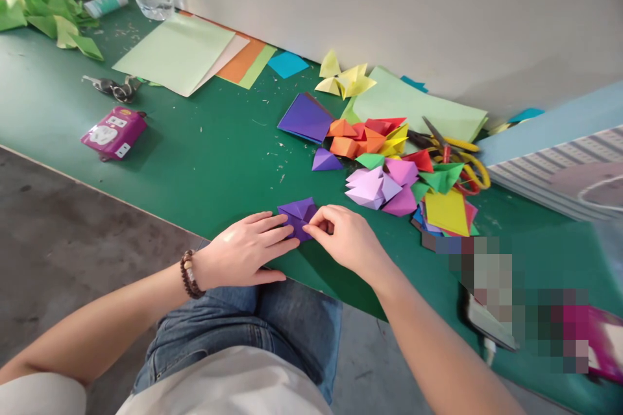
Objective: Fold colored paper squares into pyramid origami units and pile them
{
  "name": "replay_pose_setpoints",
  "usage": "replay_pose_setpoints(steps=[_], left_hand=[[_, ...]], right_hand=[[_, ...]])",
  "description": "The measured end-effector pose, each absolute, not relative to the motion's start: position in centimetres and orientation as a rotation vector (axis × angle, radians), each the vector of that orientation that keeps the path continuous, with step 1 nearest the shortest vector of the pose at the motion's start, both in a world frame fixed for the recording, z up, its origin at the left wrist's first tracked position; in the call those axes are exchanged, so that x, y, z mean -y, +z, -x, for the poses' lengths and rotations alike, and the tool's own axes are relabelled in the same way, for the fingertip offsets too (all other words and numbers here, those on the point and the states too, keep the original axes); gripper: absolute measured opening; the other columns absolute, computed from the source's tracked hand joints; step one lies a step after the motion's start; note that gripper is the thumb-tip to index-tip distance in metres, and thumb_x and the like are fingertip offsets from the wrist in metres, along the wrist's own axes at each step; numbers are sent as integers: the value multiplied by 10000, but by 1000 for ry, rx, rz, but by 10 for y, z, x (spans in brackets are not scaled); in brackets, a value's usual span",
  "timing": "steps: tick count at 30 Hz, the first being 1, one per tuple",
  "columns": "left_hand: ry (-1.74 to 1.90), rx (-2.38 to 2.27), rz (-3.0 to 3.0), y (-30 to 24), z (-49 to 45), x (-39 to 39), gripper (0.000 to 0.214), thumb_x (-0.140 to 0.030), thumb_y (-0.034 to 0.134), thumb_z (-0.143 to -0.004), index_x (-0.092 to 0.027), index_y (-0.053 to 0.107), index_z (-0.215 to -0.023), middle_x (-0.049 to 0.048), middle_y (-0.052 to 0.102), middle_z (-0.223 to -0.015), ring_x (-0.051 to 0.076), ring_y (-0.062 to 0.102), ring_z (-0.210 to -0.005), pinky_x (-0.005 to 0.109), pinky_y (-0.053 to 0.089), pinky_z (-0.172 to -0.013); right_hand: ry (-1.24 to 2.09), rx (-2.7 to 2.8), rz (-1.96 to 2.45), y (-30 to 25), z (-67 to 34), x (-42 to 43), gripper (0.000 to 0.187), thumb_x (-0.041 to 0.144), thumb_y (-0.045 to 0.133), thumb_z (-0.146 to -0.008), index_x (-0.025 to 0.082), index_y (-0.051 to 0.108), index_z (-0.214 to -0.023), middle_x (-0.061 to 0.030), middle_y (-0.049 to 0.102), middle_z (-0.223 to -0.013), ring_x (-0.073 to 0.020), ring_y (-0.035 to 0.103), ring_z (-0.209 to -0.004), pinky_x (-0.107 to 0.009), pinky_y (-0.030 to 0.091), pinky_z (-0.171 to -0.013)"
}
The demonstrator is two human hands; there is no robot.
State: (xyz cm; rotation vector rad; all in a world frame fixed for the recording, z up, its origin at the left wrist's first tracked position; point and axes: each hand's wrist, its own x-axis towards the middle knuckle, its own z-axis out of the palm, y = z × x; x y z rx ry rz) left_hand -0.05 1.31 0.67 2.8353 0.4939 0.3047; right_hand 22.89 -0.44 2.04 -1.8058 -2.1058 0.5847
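Both hands are together, the left hand (246, 249) with its fingers flat on a purple folded paper (296, 217) and the right hand (341, 237) pinching its upper edge. The paper sits near the front edge of the green desk (204, 168). Risk: a slip at that edge could drop it toward the lap, and eased pressure could let the folds spring open. Loose paper sheets (175, 52) lie along the desk's back edge. Right of the hands, just beyond the right fingertips, lies a heap of coloured origami pieces (384, 172), which a careless reach could scatter. Yellow-handled scissors (462, 165) lie against the heap, posing a snag hazard.
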Motion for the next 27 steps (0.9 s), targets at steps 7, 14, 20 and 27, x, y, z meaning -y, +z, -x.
replay_pose_setpoints(steps=[7, 14, 20, 27], left_hand=[[296, -488, -2838, 6, 0, -13, 575, -520, 427, -940, -141, 470, -1371, 109, 529, -1389, 282, 407, -1349, 452, 289, -1150], [294, -401, -2837, 16, -4, -24, 590, -577, 495, -892, -152, 534, -1300, 98, 515, -1408, 277, 463, -1272, 440, 346, -1070], [307, -400, -2833, 22, -8, -31, 566, -635, 516, -852, -206, 594, -1214, 85, 543, -1383, 279, 496, -1185, 422, 399, -950], [325, -420, -2852, 20, -8, -29, 579, -649, 530, -835, -214, 607, -1210, 80, 556, -1372, 281, 481, -1184, 423, 390, -962]], right_hand=[[626, 2100, 1841, 22, -227, 4, 192, 255, 649, -819, 220, 557, -654, 4, 608, -681, -166, 558, -662, -286, 386, -608], [737, 1995, 1907, 19, -229, 1, 131, 261, 682, -779, 231, 561, -817, 39, 588, -652, -149, 550, -625, -269, 389, -577], [644, 2025, 1770, 16, -229, 8, 101, 240, 620, -824, 224, 590, -729, 4, 587, -722, -155, 553, -670, -284, 434, -626], [169, 2030, 1614, 6, -233, 35, 154, 279, 541, -913, 214, 673, -869, -67, 611, -843, -214, 577, -851, -361, 464, -797]])
